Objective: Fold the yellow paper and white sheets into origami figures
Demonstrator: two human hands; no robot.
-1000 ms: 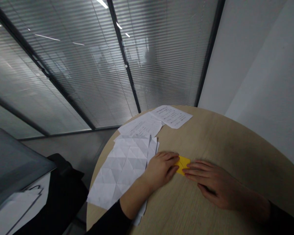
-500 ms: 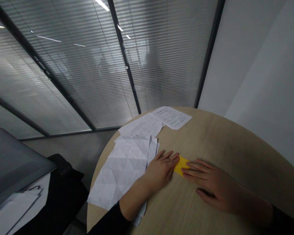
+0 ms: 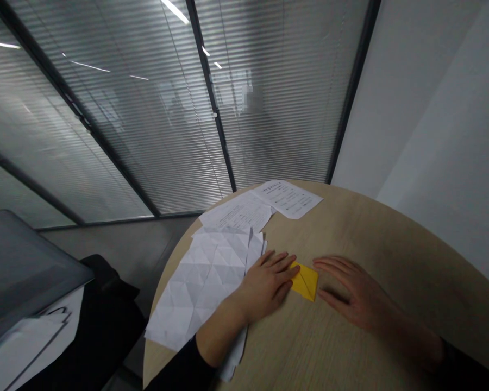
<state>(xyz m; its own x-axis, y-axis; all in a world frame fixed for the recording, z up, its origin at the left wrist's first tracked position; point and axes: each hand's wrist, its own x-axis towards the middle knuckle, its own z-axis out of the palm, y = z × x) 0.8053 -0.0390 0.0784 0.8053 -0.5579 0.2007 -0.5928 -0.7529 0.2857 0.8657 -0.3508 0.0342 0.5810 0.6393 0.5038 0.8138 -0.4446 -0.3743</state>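
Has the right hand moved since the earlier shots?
Yes. Against the printed sheets, the right hand has moved rightward, off the yellow folded paper, and now rests just right of it.

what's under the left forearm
The left forearm lies across white paper: the creased sheet shows on one side, and a white strip sticks out on the other. What lies directly beneath the arm is covered, so it cannot be seen.

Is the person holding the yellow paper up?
No, the folded yellow paper lies flat on the round wooden table between the left hand and right hand.
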